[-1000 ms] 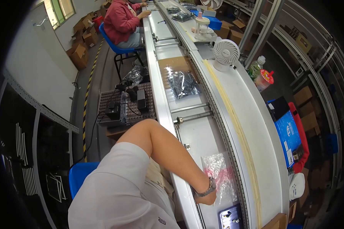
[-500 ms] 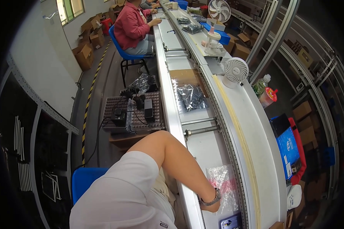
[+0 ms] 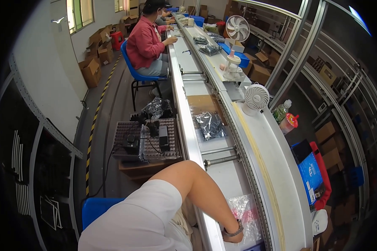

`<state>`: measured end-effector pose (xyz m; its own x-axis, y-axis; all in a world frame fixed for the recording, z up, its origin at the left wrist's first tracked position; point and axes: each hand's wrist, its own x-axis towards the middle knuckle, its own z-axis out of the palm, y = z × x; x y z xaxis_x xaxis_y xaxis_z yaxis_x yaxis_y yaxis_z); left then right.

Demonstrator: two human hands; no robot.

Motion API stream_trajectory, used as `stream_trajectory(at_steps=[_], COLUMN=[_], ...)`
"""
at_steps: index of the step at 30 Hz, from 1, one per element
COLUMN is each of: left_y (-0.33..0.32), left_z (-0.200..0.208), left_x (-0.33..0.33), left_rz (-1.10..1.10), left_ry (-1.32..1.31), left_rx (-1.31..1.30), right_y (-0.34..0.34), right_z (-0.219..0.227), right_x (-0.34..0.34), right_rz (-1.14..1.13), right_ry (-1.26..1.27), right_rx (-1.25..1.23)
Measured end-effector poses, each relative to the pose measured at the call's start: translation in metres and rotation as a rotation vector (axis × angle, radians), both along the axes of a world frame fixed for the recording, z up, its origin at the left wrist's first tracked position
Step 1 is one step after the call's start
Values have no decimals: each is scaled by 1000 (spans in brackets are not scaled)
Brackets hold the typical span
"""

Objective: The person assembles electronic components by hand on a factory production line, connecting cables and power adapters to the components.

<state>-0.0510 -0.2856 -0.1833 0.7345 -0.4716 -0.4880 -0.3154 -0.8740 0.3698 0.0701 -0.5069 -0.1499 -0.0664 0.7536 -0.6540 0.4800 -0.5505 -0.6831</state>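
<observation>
My left arm, in a pale short sleeve, bends at the elbow and reaches down over the conveyor line. At its end my left hand [image 3: 234, 238], with a dark wristwatch [image 3: 235, 228] at the wrist, is by clear plastic bags [image 3: 244, 211] with pink marks. Its fingers are hidden, so I cannot tell whether they are closed or hold anything. A dark blue item [image 3: 257, 247] shows just below the bags at the lower edge. My right hand is out of view.
A bag of dark parts [image 3: 210, 125] lies farther up the line, beyond metal rollers [image 3: 221, 157]. A small white fan [image 3: 256, 98] stands on the right-hand ledge. Stacked trays [image 3: 160, 142] sit left of the line. Farther off, a co-worker [image 3: 147, 46] sits on a blue chair.
The view has tilted upward, so the scene sits lower in the picture. The dark blue item is now mostly cut off. My left hand stays beside the plastic bags.
</observation>
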Motion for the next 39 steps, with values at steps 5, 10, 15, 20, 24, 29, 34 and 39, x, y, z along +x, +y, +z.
stream_trajectory(at_steps=[5,10,15,20,24,29,34,39], left_y=[-2,14,26,16,22,-11,-19,-23], left_z=[-5,-66,-4,8,-10,-34,-63,-80], left_x=[5,25,-2,1,8,40,64,65], left_rz=[80,311,367,105,160,161,154,135], left_ry=[103,550,515,341,361,332,317,333], left_rx=[88,-457,-417,-290,-285,-232,-195,-150], right_y=[35,22,26,15,41,57,67,67], right_z=[37,-23,-46,-62,-73,-75,-79,3], right_x=[-28,-12,-5,2,-6,-14,-26,-40], right_rz=[-61,-12,46,-1,173,372,560,237], right_ry=[2,8,-28,53,-126,-516,-911,-446], right_rx=[-112,74,33,91,370,864,1328,285])
